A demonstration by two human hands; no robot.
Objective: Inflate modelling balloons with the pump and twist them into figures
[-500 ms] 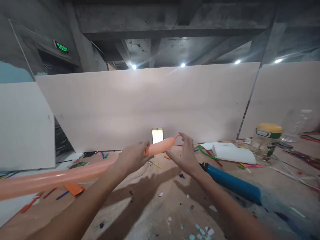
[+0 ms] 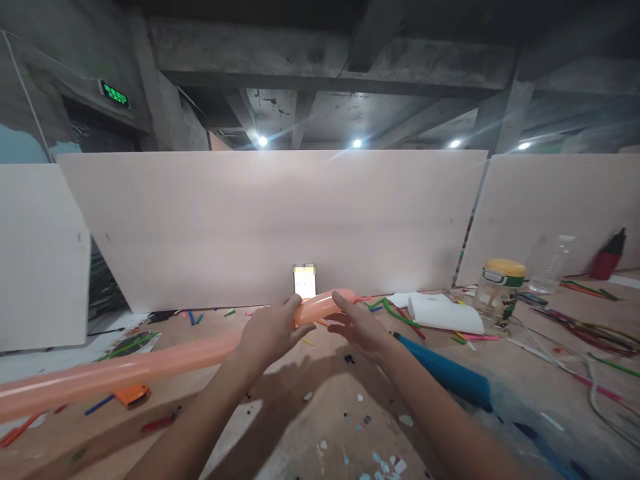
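A long, thin, peach-coloured modelling balloon point(image 2: 120, 370) runs from the left edge of the view to the middle, where both hands meet it. My left hand point(image 2: 270, 333) is wrapped around it, thumb below, and a short length sticks out to the right. At that end my right hand point(image 2: 363, 330) grips the balloon near its tip from the right, its lower fingers partly spread underneath. The thin reddish tail pokes out past the right fingers. Behind the hands, a lit phone point(image 2: 305, 283) leans upright against the white board. A blue hand pump point(image 2: 445, 370) lies beside my right forearm.
White partition boards point(image 2: 275, 220) stand along the table's back. At right are a white paper roll point(image 2: 445, 315), a yellow-lidded cup point(image 2: 501, 293) and a clear bottle point(image 2: 553, 263). An orange tool point(image 2: 133, 396) lies at left. Balloon scraps litter the tabletop point(image 2: 280, 413).
My right hand has moved from the balloon's tail onto its body, closer to my left hand. The view has turned slightly right, bringing a dark red bottle into sight.
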